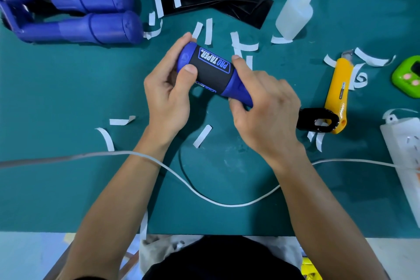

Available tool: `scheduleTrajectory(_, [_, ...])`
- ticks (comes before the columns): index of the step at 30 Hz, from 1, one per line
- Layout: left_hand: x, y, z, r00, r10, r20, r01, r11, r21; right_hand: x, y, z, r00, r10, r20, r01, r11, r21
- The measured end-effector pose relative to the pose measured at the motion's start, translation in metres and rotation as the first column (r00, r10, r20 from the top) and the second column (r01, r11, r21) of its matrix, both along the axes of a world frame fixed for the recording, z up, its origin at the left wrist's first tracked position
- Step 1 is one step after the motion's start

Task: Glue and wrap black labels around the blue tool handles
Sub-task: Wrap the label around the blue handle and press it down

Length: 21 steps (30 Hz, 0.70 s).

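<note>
Green mat (68, 98) | left hand (168, 95), right hand (266, 111) both grip blue handle (238, 91) | black label (213, 70) wrapped on.

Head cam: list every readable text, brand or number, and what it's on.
"PRO TAPER." on the black label wrapped round the blue handle, gripped by the left hand and right hand.
Second print at the label's lower edge: partly hidden, unreadable.
Dark strip on the yellow utility knife: print too small to read.
Nothing else legible.
</note>
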State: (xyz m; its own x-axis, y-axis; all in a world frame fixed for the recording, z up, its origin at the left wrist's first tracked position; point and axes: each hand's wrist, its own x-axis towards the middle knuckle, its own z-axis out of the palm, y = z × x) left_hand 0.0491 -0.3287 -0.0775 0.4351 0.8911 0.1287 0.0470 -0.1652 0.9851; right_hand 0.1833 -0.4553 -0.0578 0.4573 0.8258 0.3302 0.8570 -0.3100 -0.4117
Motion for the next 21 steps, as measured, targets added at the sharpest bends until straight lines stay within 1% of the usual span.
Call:
scheduleTrajectory(3, [0.001,-0.001,0.000,0.998,0.031,-0.050,-0.029,0.999,0.036,0.000,0.000,0.000,1.000,-0.004,-0.005,0.004,1.000,0.000])
scheduleTrajectory(5, [0.004,-0.003,0.000,0.990,0.103,-0.097,-0.098,0.994,0.053,0.000,0.000,0.001,1.000,0.001,-0.002,-0.001,1.000,-0.011])
scheduleTrajectory(8, [0.009,-0.003,0.001,0.963,0.219,-0.159,-0.219,0.976,0.020,-0.005,0.000,0.001,1.000,0.020,0.007,-0.019,0.998,-0.052])
scheduleTrajectory(10, [0.011,-0.002,0.003,0.951,0.248,-0.182,-0.253,0.967,-0.006,-0.007,0.001,0.002,1.000,0.028,0.011,-0.027,0.997,-0.072])
scheduleTrajectory(12, [0.012,-0.005,0.006,0.961,0.188,-0.201,-0.195,0.981,-0.018,-0.006,0.001,0.004,1.000,0.023,0.003,-0.023,0.996,-0.084])
scheduleTrajectory(14, [0.013,-0.009,0.008,0.975,0.074,-0.212,-0.081,0.996,-0.026,-0.006,0.001,0.008,0.999,0.016,-0.031,-0.020,0.994,-0.110])
scheduleTrajectory(16, [0.013,-0.008,0.006,0.986,-0.051,-0.159,0.042,0.997,-0.064,-0.005,-0.001,0.013,0.995,0.012,-0.104,-0.027,0.988,-0.151])
scheduleTrajectory(18, [0.013,-0.004,0.003,0.985,-0.166,-0.054,0.159,0.981,-0.111,-0.001,-0.003,0.017,0.968,-0.005,-0.250,-0.045,0.980,-0.194])
scheduleTrajectory(19, [0.012,-0.002,0.001,0.978,-0.210,0.011,0.209,0.968,-0.139,0.003,-0.005,0.020,0.941,-0.017,-0.338,-0.057,0.976,-0.208])
scheduleTrajectory(21, [0.012,0.000,-0.001,0.964,-0.245,0.104,0.261,0.945,-0.195,0.012,-0.010,0.023,0.869,-0.027,-0.495,-0.094,0.971,-0.218])
